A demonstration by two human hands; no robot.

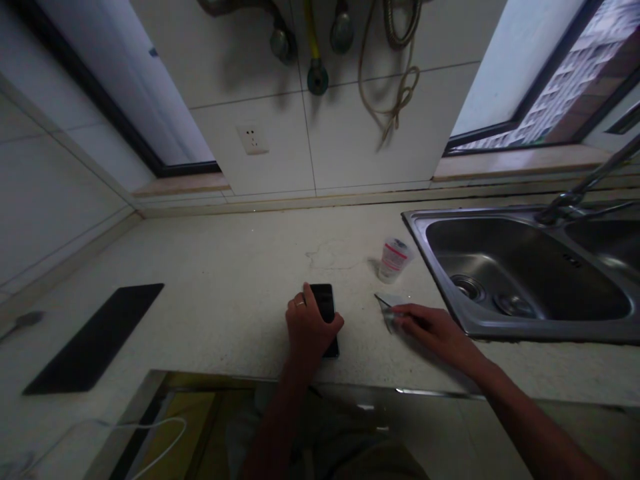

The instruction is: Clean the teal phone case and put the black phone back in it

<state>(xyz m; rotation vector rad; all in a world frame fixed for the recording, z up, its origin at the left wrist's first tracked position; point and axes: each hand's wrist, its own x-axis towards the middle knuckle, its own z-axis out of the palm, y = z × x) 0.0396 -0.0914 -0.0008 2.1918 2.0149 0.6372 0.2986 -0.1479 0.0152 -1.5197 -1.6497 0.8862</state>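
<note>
A black phone (324, 301) lies flat on the pale countertop (225, 280), near its front edge. My left hand (309, 328) rests on top of the phone with its fingers curled over it, holding it down. To the right, my right hand (434, 329) pinches a thin, clear, flat sheet (389, 308) that lies on the counter. A small clear plastic cup (393, 259) with a pink band stands just beyond the sheet, close to the sink's left rim.
A steel double sink (525, 273) with a tap (583, 190) fills the right side. A black flat mat (95, 337) lies at the left, a spoon (23, 322) beyond it. A wall socket (253, 139) and hanging hoses (395, 73) are on the tiled wall.
</note>
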